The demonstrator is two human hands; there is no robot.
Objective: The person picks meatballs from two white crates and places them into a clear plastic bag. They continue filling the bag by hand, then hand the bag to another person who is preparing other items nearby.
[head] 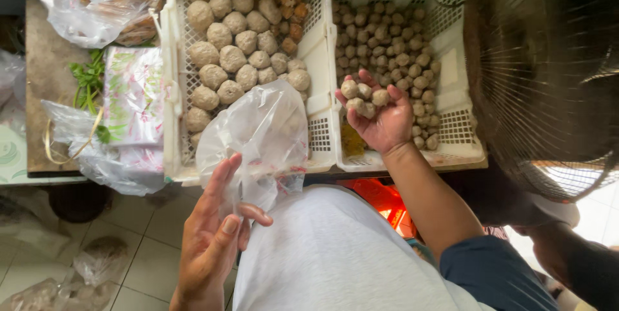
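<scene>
We are gripping a clear bag (261, 140) with our left hand (216, 240), thumb and fingers pinching its edge, other fingers spread. Our right hand (380, 120) is cupping several small meatballs (364, 95), fingers curled around them, over the right crate (451, 137) near its front edge. The bag is hanging at the front edge of the left crate (171, 91) holding big meatballs (232, 59).

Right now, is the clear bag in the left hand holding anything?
Cannot tell. The bag hangs crumpled from the left hand; its cloudy folds hide the inside. The meatballs are in the right hand.
</scene>
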